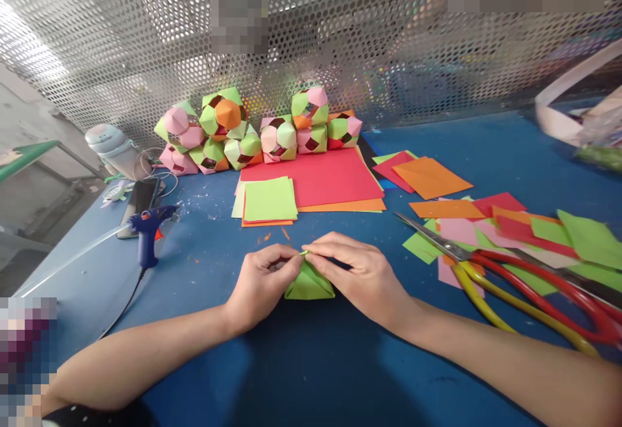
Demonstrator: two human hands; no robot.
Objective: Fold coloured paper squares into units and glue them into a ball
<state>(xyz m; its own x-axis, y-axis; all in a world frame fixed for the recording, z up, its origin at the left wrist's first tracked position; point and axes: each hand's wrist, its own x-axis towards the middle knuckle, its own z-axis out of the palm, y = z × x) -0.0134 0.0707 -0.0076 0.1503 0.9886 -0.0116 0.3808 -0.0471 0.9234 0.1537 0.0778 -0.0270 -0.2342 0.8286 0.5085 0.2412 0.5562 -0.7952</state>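
Note:
A folded piece of green paper (310, 284) sits low over the blue table between my hands. My left hand (265, 284) pinches its top edge from the left, thumb against fingers. From the right, my right hand (357, 275) pinches the same top edge, and the two sets of fingertips nearly meet there. The lower part of the paper spreads into a wide triangular shape with its flat edge facing me. Behind the hands lies a stack of square paper sheets (270, 199), a light green one uppermost.
Folded paper balls (278, 138) stand stacked along the perforated metal panel (340, 38). Large red sheets (330, 177) lie before them. To the left are a blue glue gun (147, 236), a phone (140, 200) and a bottle (114, 148). Scissors (466, 258) rest on paper scraps (510, 226) at right.

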